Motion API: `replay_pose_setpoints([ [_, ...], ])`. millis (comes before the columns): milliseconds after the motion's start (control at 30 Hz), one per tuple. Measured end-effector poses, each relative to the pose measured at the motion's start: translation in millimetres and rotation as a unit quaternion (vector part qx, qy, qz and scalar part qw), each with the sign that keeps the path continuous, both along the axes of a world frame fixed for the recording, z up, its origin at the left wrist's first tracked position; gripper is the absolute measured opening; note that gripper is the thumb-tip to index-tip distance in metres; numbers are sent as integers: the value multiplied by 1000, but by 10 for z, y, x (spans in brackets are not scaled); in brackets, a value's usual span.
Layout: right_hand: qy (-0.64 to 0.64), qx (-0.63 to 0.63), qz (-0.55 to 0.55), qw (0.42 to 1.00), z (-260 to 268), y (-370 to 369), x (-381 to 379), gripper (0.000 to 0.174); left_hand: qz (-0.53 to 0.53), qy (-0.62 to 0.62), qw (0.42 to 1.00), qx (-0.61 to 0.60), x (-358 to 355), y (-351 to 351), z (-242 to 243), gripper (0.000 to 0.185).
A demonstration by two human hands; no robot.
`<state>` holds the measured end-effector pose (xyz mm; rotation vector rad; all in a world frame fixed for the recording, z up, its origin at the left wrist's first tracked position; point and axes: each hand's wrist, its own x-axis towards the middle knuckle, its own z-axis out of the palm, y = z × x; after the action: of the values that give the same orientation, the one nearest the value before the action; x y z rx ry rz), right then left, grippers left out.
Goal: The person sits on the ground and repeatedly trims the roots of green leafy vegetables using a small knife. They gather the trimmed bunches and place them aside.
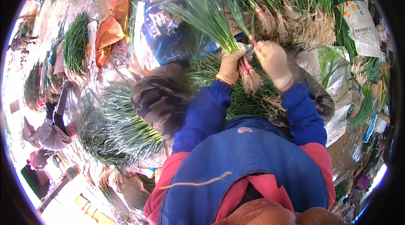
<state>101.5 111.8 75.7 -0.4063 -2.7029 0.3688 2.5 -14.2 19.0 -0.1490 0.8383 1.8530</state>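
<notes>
My left hand (232, 67), in a tan glove, grips a bunch of long green allium stalks (226, 35). Their leaves point away from me, and pinkish bases and stringy pale roots (250, 81) hang out below the fist. Close beside it, my right hand (272, 62) wears a pale glove and is slightly blurred. Its fingers hold a separate allium stalk (243, 26) by the reddish base. Beneath both hands, loose green leaves and trimmings (250, 104) lie between my legs in camouflage trousers (158, 98).
Rooted green stalks (303, 19) are heaped ahead. A blue printed sack (164, 25) lies ahead to the left, with an orange sheet (109, 35) beyond. A pile of leafy greens (133, 127) rests by my left knee. Another person (53, 133) bends over at far left. White sacking (337, 92) lies right.
</notes>
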Motion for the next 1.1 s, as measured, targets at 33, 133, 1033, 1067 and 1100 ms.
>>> replay_pose_setpoints([
  [33, 8, 4, 36, 999, -12, -146, 81, 13, -21, 9, 1000, -2, 1, -26, 23, 17],
  [133, 7, -148, 20, 989, -57, -355, 269, 10, -46, 69, 996, -18, -29, -34, 155, 19],
  [1033, 118, -806, -249, 525, -962, 70, -173, 33, 56, -89, 994, -3, 158, -71, 155, 12],
  [1067, 117, -799, -253, 533, -1031, 60, -126, 33, 31, -115, 992, 39, 171, -113, 6, 16],
  [1100, 119, -792, -256, 541, -1022, 19, -118, 33, 23, -126, 990, 64, 166, -126, -98, 18],
])
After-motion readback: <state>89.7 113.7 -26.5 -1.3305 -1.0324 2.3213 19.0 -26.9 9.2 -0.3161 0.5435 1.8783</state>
